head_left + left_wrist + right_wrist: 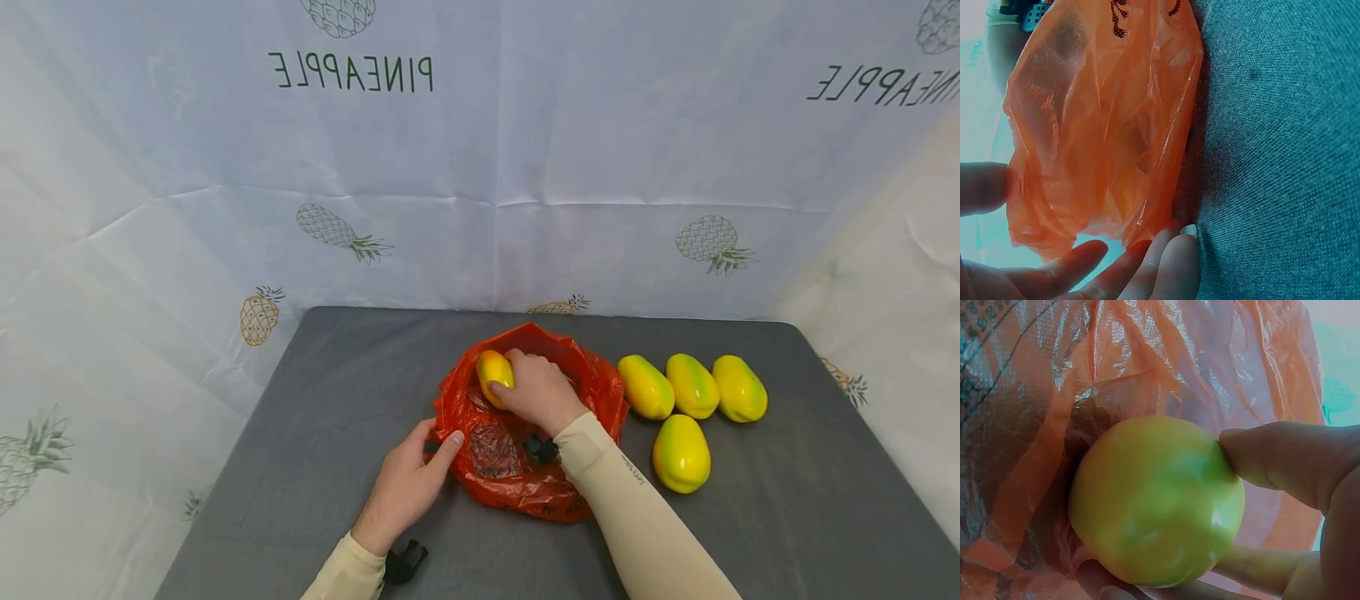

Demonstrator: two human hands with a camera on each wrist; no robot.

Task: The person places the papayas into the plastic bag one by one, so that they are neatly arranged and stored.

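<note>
A red plastic bag point(495, 492) stands with its mouth wide at the middle of the grey table. Inside that mouth, my right hand point(542, 392) grips a yellow-green mango point(495, 377) between thumb and fingers. The right wrist view has the same mango point(1157, 500) large and glossy, the thumb point(1279, 453) on one side and fingers curled beneath, with the bag's crinkled wall behind. My left hand point(412, 479) holds the bag's near-left side at the rim. In the left wrist view, its thumb and fingers point(1166, 269) lie on either side of the bag film point(1104, 125).
Right of the bag, three mangoes point(693, 386) lie in a row, and another mango point(681, 454) sits in front of them. The grey table point(300, 450) ends at a back edge against a white cloth point(480, 150) printed with pineapples.
</note>
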